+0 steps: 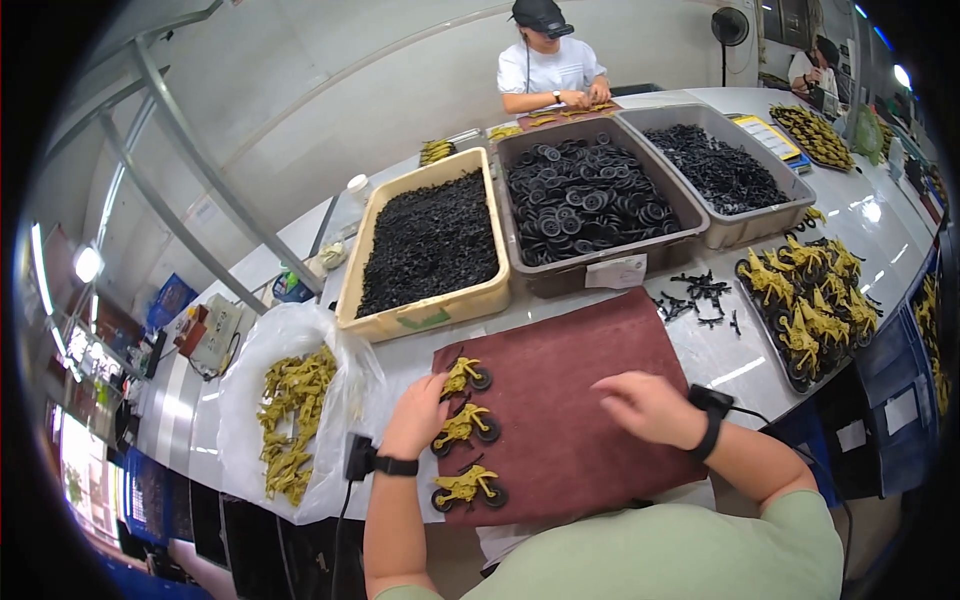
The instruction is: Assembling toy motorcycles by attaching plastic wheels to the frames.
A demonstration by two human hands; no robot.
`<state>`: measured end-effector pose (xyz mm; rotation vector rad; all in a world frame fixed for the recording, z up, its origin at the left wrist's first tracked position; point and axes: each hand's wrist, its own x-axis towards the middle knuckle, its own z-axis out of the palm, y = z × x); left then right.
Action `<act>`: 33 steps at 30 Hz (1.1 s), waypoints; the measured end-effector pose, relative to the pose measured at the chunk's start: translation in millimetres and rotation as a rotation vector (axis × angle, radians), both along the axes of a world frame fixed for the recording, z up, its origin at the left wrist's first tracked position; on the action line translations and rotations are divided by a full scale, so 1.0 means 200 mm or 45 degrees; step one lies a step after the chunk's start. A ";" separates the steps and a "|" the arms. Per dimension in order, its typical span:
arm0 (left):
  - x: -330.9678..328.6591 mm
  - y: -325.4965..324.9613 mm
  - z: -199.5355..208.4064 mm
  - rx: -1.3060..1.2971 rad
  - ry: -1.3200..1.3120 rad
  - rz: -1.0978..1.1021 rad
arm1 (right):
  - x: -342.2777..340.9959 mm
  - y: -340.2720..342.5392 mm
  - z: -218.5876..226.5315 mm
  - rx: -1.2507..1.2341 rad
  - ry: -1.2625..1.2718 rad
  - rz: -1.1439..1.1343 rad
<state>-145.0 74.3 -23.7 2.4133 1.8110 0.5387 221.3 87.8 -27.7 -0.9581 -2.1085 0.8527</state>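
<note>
Three small yellow toy motorcycles with black wheels stand in a column on the left of a dark red cloth (570, 420). My left hand (415, 418) has its fingertips closed at the left end of the farthest toy motorcycle (462, 376), hiding its rear wheel. Just beside that hand is the middle toy motorcycle (462, 426), and nearest to me is the third toy motorcycle (468, 486). Over the right side of the cloth, my right hand (650, 408) is held with its fingers bent and the thumb apart, with nothing visible in it.
Yellow toy bodies fill a plastic bag (240, 400) at left. Beyond the cloth are a cream bin (350, 300), a brown bin (530, 270) of black wheels and a grey bin (740, 230). Loose black parts (705, 290) and a tray of motorcycles (815, 310) lie right. A co-worker (555, 70) sits opposite.
</note>
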 end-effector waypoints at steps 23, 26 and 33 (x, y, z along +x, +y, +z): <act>0.18 -0.62 0.11 -0.489 -0.347 0.067 | -0.85 0.07 -0.14 -0.329 -0.143 0.257; 0.24 -0.58 0.13 -0.422 -0.248 -0.079 | -0.89 0.09 -0.39 -0.273 -0.089 0.244; 0.44 -0.46 0.34 -0.710 -0.412 -0.278 | -0.06 0.08 0.03 -0.710 0.243 0.162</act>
